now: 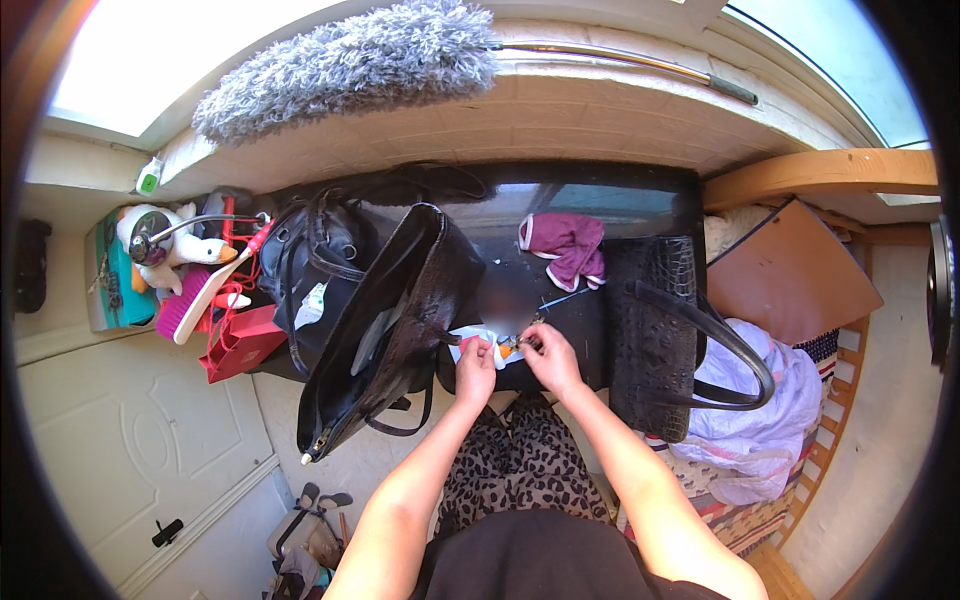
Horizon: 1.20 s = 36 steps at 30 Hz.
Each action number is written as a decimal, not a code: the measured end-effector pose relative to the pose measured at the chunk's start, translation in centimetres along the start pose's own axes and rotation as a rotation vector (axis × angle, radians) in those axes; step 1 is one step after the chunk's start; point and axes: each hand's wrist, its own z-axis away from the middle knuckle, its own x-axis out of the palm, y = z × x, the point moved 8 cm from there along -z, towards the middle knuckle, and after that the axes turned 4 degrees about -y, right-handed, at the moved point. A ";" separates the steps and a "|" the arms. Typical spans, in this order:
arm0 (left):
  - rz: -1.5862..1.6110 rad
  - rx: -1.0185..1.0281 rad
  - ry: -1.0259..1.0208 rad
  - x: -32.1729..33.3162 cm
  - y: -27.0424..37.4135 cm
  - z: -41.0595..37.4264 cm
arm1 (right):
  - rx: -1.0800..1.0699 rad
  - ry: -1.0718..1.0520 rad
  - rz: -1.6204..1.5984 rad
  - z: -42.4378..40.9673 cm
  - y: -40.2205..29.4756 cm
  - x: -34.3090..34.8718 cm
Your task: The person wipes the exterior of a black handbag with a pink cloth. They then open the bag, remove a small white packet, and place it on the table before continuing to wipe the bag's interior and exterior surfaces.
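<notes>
My left hand [475, 373] pinches something white at the near edge of a black table [592, 322]. My right hand [551, 358] is just to its right, its fingertips closed on a small dark and gold item too small to name. A small orange piece [505, 350] shows between the hands, above a white sheet [515, 358] with a red patch. To the left a large black leather handbag [442, 292] gapes open; to the right lies a black crocodile-pattern handbag [652, 337]. A purple cloth with white trim [574, 247] lies beyond the hands, near a thin blue strip [566, 299].
Farther left are a black bag [300, 247], a red paper bag [244, 341], a purple-bristled brush [187, 304] and a plush goose [172, 251]. A fluffy grey duster [360, 71] rests on the sill. A brown board [795, 274] and lilac bedding [750, 420] lie at right.
</notes>
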 end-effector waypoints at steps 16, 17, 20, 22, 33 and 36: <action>0.079 0.039 -0.022 0.5 -1.1 -0.1 | 0.050 -0.014 -0.225 2.9 2.0 2.4; 0.147 -0.004 -0.034 0.7 -1.5 -0.1 | 0.137 -0.007 -0.349 2.9 3.1 2.7; 0.311 -0.110 -0.061 1.1 -1.2 0.2 | 0.238 0.045 -0.637 2.9 4.9 2.7; 0.371 -0.150 -0.059 1.2 -1.7 0.0 | 0.285 0.030 -0.659 2.7 5.3 2.7; 0.084 -0.028 -0.088 1.0 -1.1 0.4 | 0.199 0.016 -0.291 0.8 3.8 3.6; -0.031 0.074 -0.057 0.8 -1.4 0.3 | 0.275 0.038 -0.552 -0.2 3.5 4.2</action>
